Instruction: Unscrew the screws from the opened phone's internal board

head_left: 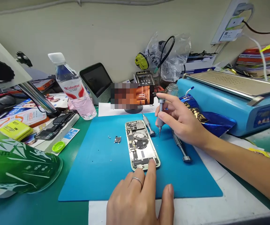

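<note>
An opened phone (146,147) lies on a blue work mat (85,175), its inner parts bare. My left hand (139,190), with a ring on one finger, rests its index fingertip on the phone's near end; its fingers are stretched out. Above the mat, to the right of the phone, my right hand (179,117) grips a small grey screwdriver (160,117) upright, tip down and index finger near its cap. Two more screwdrivers lie on the mat: one (148,124) beside the phone, another (180,147) under the right hand. A small camera module (117,139) sits left of the phone near tiny screws (109,137).
Behind the mat a propped-up phone (145,95) shows a picture, partly blurred. At left stand a water bottle (72,87), a large green bottle (20,165) and a microscope stand (37,97). A blue machine (219,100) and a blue foil bag (219,123) are at right.
</note>
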### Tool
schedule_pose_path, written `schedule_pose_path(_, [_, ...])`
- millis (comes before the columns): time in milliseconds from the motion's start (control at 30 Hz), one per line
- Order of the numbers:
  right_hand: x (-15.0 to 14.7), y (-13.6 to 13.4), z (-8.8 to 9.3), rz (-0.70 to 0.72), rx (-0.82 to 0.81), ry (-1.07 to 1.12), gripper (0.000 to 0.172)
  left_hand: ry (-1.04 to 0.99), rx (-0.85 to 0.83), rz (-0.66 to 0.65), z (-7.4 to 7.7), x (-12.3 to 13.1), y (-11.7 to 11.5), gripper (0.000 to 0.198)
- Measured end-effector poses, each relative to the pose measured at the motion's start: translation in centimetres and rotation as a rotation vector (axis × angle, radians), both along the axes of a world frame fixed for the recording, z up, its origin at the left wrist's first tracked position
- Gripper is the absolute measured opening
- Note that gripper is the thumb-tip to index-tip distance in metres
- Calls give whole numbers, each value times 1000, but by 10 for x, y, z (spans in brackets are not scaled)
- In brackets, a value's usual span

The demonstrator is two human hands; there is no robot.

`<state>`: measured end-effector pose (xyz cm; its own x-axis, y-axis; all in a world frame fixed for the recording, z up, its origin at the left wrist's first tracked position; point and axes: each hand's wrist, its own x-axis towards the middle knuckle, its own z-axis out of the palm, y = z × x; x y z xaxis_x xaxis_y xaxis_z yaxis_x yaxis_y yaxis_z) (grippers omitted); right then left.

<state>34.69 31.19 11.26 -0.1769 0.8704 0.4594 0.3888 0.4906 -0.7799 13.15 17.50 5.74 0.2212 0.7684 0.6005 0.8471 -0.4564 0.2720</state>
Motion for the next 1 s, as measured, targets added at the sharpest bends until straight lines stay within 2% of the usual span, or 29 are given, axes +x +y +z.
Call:
schedule_pose_path(233, [2,11,-5,-55,20,56,53,61,-57,-15,7,-4,1,40])
schedule_pose_path(367, [-2,12,-5,-48,20,77,52,107,-78,-12,12,-6,1,38])
schedule_pose_path(667, [-2,10,-7,-24,23,55,57,78,-91,17,21,-1,-2,36])
schedule_pose_path(833, [-3,14,-11,-27,13,64,58,91,-71,-9,18,-5,-1,29])
schedule_pose_path(1000, [-7,13,-10,-9,15,80,57,105,-80,-17,14,-8,-1,33])
